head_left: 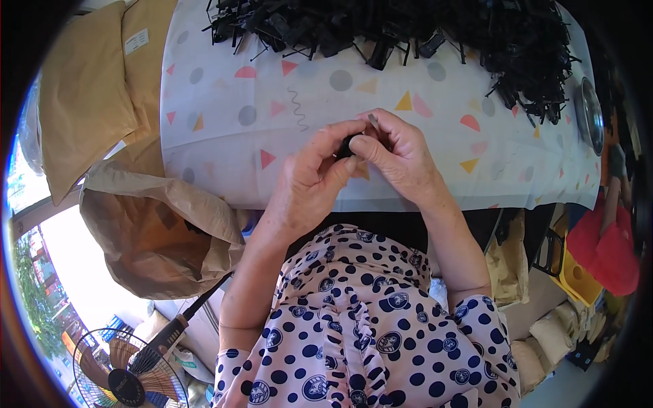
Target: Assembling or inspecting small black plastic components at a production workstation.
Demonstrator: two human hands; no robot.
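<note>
Both my hands meet over the near part of the table, fingers closed around a small black plastic piece (345, 146). My left hand (314, 170) pinches it between thumb and fingers. From the other side my right hand (401, 153) presses its thumb against the same piece. A thin greyish sliver (372, 120) sticks up at the right fingertips; its kind cannot be made out. Most of the piece is covered by my fingers. Beyond my hands, a large heap of similar black plastic parts (408, 27) with thin stems covers the far side of the table.
A patterned white tablecloth (224, 146) covers the table. A metal bowl (590, 115) stands at its right edge. To the left are an open brown paper sack (163, 197), folded brown sacks (88, 95) and a fan (126, 384). A yellow stool (578, 279) is at the right.
</note>
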